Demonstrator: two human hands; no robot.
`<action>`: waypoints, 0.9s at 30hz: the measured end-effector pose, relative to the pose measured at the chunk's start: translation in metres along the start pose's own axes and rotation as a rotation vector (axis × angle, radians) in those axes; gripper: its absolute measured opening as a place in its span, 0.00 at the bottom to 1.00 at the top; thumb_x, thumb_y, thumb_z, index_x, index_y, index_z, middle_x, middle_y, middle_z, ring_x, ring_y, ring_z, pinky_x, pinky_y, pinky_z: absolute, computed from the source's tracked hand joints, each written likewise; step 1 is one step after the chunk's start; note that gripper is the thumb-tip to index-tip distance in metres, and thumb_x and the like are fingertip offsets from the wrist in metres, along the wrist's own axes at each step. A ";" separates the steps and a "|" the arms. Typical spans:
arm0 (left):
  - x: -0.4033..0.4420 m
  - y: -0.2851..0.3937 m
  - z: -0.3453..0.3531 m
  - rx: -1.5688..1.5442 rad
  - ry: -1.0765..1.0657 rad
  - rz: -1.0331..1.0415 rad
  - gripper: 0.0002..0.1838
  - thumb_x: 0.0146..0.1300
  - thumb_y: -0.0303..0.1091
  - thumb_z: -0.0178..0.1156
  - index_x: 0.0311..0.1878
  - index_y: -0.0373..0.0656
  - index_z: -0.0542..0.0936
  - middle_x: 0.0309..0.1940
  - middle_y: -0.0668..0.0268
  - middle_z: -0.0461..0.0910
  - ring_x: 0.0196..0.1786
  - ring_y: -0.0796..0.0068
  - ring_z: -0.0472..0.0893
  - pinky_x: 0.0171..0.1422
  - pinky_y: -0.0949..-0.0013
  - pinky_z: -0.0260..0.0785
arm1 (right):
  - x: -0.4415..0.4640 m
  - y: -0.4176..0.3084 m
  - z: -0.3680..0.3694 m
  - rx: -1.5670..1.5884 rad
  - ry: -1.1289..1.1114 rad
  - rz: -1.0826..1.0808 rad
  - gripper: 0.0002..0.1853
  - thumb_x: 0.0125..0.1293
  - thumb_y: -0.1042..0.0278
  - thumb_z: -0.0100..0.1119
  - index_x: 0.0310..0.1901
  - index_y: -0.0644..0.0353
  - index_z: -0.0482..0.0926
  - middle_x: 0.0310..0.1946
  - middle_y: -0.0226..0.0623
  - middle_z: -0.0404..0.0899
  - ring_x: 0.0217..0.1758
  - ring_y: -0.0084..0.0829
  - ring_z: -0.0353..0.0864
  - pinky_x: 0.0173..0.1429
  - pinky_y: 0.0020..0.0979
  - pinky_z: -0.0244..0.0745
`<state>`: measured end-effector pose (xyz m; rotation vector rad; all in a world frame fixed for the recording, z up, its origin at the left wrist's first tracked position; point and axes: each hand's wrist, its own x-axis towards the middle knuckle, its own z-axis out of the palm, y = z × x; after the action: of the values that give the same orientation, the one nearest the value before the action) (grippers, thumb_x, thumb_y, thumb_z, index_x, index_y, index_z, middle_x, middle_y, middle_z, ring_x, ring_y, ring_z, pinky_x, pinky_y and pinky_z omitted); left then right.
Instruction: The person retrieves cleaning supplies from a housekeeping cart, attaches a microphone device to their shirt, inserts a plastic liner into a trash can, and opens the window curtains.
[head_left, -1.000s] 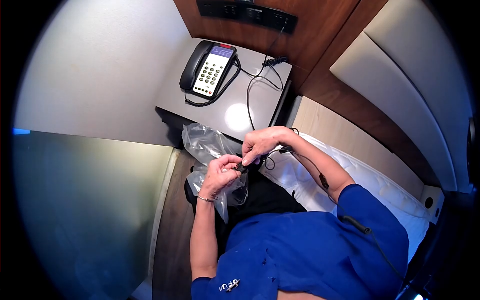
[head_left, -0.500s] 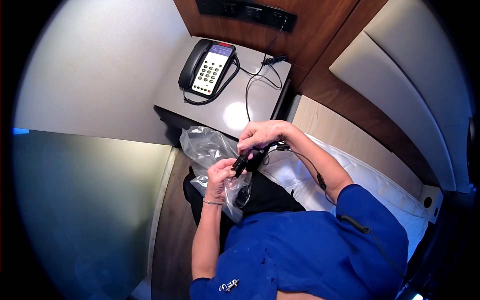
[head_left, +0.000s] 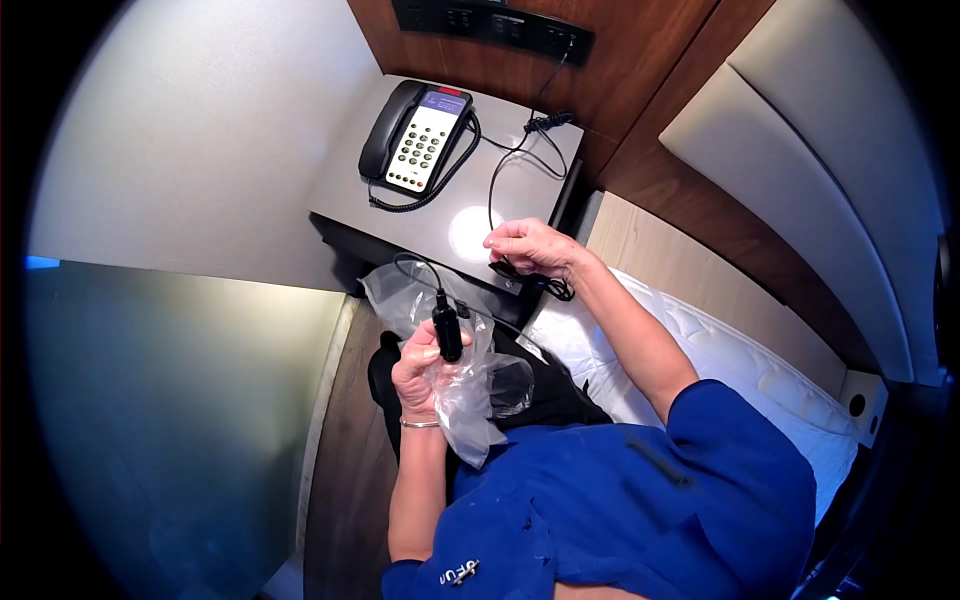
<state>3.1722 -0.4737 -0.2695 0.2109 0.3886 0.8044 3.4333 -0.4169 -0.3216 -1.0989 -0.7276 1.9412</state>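
Note:
My left hand point(head_left: 415, 372) is closed on a small black cylindrical device point(head_left: 447, 330) with a thin cable leaving its top. A crumpled clear plastic bag point(head_left: 466, 415) hangs at the same hand, partly behind the device. Over the nightstand's front edge, my right hand point(head_left: 535, 248) pinches a black cable. Gathered loops of this cable point(head_left: 556, 288) hang below the palm. What kind of device it is, I cannot make out.
On the grey nightstand point(head_left: 335, 195) stands a corded telephone point(head_left: 415, 140). A black cable point(head_left: 548, 122) runs from the wall socket panel point(head_left: 490, 25) across the top. The white mattress point(head_left: 690, 330) lies to the right, below a padded headboard point(head_left: 790, 150).
My hands have drawn apart: the right moved up over the nightstand edge with the cable loops, the left slightly down and left. The black device now stands upright, its cable curving above it.

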 end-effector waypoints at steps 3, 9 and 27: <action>-0.006 0.006 0.022 0.006 -0.001 0.054 0.21 0.47 0.27 0.56 0.47 0.28 0.72 0.38 0.46 0.79 0.24 0.74 0.76 0.26 0.80 0.69 | 0.001 0.007 -0.003 0.093 0.038 -0.010 0.11 0.63 0.65 0.61 0.43 0.62 0.76 0.31 0.31 0.77 0.15 0.12 0.57 0.18 0.16 0.51; -0.013 0.009 0.042 0.013 0.016 0.064 0.21 0.47 0.27 0.57 0.46 0.28 0.72 0.37 0.47 0.78 0.25 0.75 0.76 0.26 0.80 0.69 | 0.004 0.015 -0.004 0.186 0.058 -0.041 0.08 0.63 0.68 0.60 0.41 0.62 0.76 0.30 0.30 0.76 0.15 0.11 0.56 0.18 0.17 0.50; -0.027 0.007 0.043 0.018 0.031 0.076 0.26 0.48 0.27 0.55 0.53 0.29 0.71 0.39 0.47 0.79 0.28 0.75 0.79 0.29 0.81 0.70 | 0.029 0.052 -0.003 0.307 0.255 -0.116 0.09 0.60 0.72 0.62 0.40 0.62 0.74 0.27 0.29 0.75 0.16 0.13 0.61 0.17 0.17 0.53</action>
<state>3.1685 -0.4899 -0.2216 0.2313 0.4194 0.8803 3.4089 -0.4197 -0.3757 -1.0613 -0.3333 1.7055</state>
